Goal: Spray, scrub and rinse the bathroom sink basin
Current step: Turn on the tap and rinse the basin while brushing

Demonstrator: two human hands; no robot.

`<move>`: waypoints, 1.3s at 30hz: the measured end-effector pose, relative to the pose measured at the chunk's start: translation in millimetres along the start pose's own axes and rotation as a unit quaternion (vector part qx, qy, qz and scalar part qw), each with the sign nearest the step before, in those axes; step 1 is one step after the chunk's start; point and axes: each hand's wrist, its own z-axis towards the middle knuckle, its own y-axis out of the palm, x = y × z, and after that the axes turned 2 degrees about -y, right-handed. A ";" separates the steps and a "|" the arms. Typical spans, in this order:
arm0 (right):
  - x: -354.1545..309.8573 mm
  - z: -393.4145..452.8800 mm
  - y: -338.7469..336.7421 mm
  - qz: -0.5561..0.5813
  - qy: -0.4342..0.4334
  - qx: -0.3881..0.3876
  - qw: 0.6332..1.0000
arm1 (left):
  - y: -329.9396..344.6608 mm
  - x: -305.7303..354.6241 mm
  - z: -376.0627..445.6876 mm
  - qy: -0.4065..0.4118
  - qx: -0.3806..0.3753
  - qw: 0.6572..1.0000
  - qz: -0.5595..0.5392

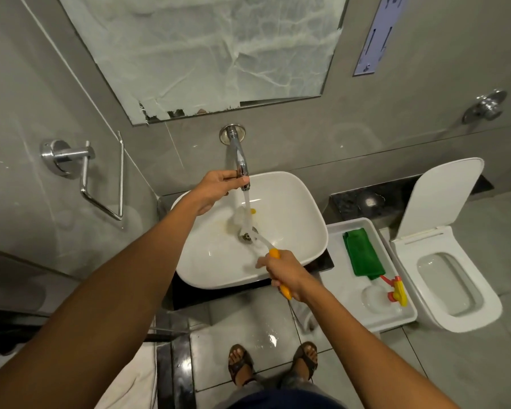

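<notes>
A white basin (292, 208) sits on a dark counter below a chrome wall tap (239, 152). Water runs from the spout down toward the drain (247, 235). My left hand (216, 190) is closed around the tap's end. My right hand (283, 273) grips the orange handle of a brush (274, 253). The brush's white bristle head lies in the basin under the water stream, near the drain. Yellowish staining shows on the basin floor left of the drain.
A white tray (345, 287) right of the basin holds a folded green cloth (362, 252) and a clear spray bottle (378, 296) with a red and yellow trigger. A toilet (443, 276) with raised lid stands further right. A chrome towel holder (86, 172) juts from the left wall. The floor is wet.
</notes>
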 end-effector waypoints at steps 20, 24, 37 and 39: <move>-17.5 -3.4 -17.7 0.489 0.208 -0.206 0.821 | 9.0 -2.0 -5.9 0.014 0.035 0.999 0.004; -18.5 -3.3 -7.8 0.248 0.105 -0.072 0.960 | 11.1 -2.0 -8.0 0.015 0.041 0.999 0.010; -9.5 -0.3 7.8 0.182 0.045 0.001 0.982 | 22.9 -5.8 -11.1 0.036 0.088 0.995 0.024; -12.5 -2.3 1.4 0.377 0.151 -0.097 0.909 | 22.2 -6.4 -10.0 0.032 0.088 0.995 0.029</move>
